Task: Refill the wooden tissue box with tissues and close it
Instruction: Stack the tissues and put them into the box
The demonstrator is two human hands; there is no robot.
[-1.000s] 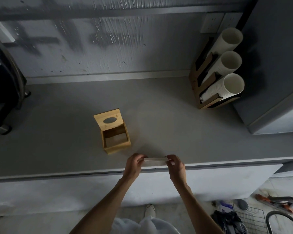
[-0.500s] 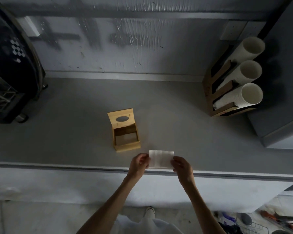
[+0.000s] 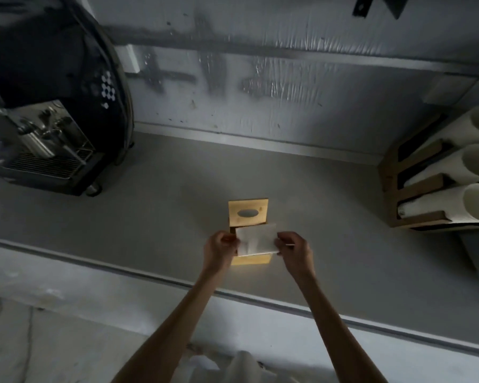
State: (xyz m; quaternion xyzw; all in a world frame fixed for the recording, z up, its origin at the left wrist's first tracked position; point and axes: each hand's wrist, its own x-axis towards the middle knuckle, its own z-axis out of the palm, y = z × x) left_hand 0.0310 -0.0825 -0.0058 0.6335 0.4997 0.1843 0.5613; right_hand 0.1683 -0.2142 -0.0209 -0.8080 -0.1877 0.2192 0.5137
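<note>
The wooden tissue box (image 3: 250, 260) stands on the grey counter with its lid (image 3: 248, 213) raised upright at the back; the lid has an oval slot. A white stack of tissues (image 3: 257, 239) sits right over the box's open top, hiding the inside. My left hand (image 3: 220, 248) pinches the stack's left edge and my right hand (image 3: 293, 248) pinches its right edge. Whether the stack touches the box's rim, I cannot tell.
A black coffee machine (image 3: 53, 111) stands at the back left of the grey counter (image 3: 150, 217). At the right, a wooden rack holds three stacks of white paper cups (image 3: 454, 189) lying on their sides. The counter's front edge (image 3: 177, 283) runs below my hands.
Both hands have carried the tissue stack from the counter's front edge forward to a spot over the open box. The camera view has shifted left, bringing the coffee machine into sight.
</note>
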